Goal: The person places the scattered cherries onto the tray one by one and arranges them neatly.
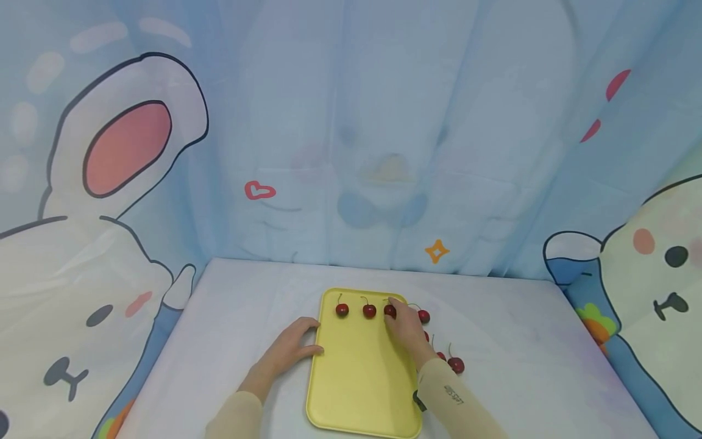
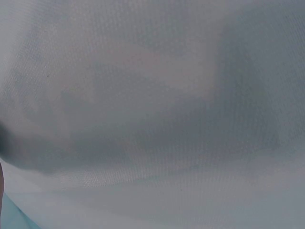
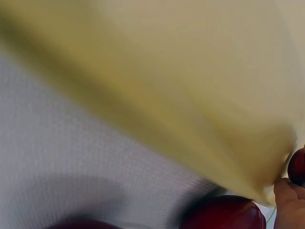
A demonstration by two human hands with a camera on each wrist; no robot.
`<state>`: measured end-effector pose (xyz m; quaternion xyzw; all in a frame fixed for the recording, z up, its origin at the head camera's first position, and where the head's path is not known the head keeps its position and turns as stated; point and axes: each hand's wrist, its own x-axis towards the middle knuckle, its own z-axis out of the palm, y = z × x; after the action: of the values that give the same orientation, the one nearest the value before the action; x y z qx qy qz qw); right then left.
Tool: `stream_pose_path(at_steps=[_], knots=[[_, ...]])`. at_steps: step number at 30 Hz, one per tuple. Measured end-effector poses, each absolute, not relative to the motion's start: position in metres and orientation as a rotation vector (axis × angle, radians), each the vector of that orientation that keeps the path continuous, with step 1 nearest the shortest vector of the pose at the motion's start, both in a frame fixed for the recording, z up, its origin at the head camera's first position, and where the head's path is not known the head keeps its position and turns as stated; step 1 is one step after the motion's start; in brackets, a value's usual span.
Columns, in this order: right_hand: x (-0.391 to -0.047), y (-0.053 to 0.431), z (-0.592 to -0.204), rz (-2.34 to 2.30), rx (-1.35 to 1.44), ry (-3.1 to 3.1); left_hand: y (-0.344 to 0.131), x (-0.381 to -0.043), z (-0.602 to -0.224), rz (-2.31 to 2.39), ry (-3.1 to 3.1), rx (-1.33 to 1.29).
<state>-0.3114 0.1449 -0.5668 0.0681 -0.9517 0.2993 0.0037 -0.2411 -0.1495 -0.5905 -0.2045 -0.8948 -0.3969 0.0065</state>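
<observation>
Right-hand grip (image 1: 407, 329) pinches a round, glossy dark-red cherry (image 1: 390, 310) at the far right end of the flat yellow rectangular tray (image 1: 356, 378); left-hand grip (image 1: 290, 347) wide, at tray's left rim. Cherry likely light, slick, bruisable: hold sides gently, spare stem.

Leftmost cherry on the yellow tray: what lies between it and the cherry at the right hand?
One middle cherry, on the yellow tray, lies between the leftmost cherry and the far cherry at the right hand; the head view shows it.
</observation>
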Motion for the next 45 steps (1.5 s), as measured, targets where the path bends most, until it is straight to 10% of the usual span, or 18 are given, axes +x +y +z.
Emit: stream_pose_path(at_steps=[45], knots=[[-0.229, 0.219, -0.544, 0.925, 0.222, -2.952, -0.148, -0.238, -0.589, -1.231, -2.77, -0.651]])
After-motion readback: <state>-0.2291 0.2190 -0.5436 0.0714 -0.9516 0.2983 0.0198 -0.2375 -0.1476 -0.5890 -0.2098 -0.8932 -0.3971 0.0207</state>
